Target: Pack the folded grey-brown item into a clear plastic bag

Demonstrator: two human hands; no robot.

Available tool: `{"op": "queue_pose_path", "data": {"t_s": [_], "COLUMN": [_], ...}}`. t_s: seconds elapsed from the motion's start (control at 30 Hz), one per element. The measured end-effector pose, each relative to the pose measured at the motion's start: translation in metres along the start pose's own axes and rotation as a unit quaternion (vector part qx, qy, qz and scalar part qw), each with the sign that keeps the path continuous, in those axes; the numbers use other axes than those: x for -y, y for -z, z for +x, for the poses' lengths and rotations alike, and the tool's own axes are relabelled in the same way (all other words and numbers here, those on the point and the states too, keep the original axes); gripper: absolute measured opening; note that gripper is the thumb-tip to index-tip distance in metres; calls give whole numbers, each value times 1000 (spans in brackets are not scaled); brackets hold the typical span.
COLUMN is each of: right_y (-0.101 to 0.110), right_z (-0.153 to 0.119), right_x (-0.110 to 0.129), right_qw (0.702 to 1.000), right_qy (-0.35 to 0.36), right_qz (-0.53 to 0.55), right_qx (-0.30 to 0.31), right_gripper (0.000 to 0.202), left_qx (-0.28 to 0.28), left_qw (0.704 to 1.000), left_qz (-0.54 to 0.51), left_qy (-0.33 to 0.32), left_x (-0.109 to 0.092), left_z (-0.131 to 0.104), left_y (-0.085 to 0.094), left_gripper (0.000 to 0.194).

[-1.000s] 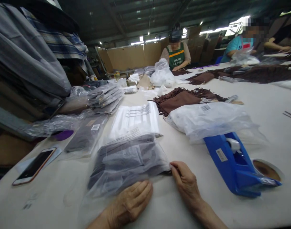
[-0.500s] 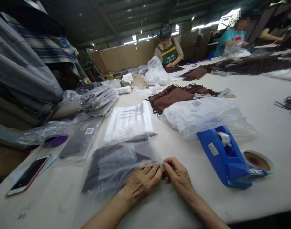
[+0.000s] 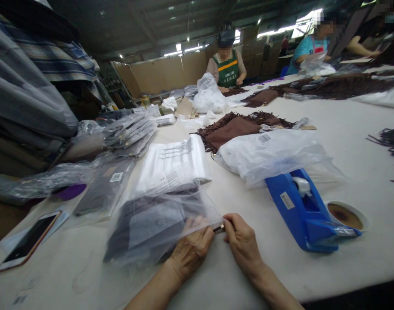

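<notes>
The clear bag (image 3: 158, 224) holding a folded dark garment lies on the counter (image 3: 352, 142), its long axis running away to the upper left from the person. Its open near-right edge sits between both hands: the left hand (image 3: 190, 249) pinches the flap, and the right hand (image 3: 243, 245) grips the same edge beside it.

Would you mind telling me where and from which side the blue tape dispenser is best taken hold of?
Probably grip the blue tape dispenser across its long flat sides, mid-body, coming from above. Its far end lies under the plastic bags, and the tape roll sits at the near end.
</notes>
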State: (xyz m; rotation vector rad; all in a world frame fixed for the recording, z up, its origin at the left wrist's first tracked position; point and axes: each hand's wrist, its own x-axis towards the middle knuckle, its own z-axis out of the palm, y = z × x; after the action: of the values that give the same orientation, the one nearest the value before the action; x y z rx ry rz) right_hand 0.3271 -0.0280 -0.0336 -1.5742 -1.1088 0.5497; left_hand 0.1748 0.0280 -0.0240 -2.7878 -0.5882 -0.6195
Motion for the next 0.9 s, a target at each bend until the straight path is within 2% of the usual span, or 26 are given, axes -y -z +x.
{"op": "queue_pose_path", "data": {"t_s": [0.17, 0.27, 0.47, 0.63, 0.8, 0.9], "right_y": [-5, -3, 0, 4, 3, -2], "right_z": [-2, -3, -6, -13, -19, -31], "right_x": [-6, -6, 7, 16, 2, -8], "right_qw": [995, 990, 984, 978, 985, 988], "right_qy": [74, 107, 137, 176, 156, 151], "right_qz": [-60, -81, -106, -105, -74, -46], "right_qx": [-43, -45, -47, -31, -4, 4], "right_gripper": [19, 17, 14, 14, 12, 15], "left_qx": [-90, -113, -105, -93, -49, -29], "left_qw": [996, 993, 992, 995, 996, 999], "left_qz": [16, 23, 30, 32, 10, 4], "left_qy": [11, 37, 60, 13, -68, -37], "left_x": [1, 1, 2, 6, 13, 20], "left_z": [3, 6, 11, 12, -4, -14], "left_y": [-1, -3, -7, -1, 3, -8], "left_gripper": [15, 14, 20, 31, 26, 39]}}
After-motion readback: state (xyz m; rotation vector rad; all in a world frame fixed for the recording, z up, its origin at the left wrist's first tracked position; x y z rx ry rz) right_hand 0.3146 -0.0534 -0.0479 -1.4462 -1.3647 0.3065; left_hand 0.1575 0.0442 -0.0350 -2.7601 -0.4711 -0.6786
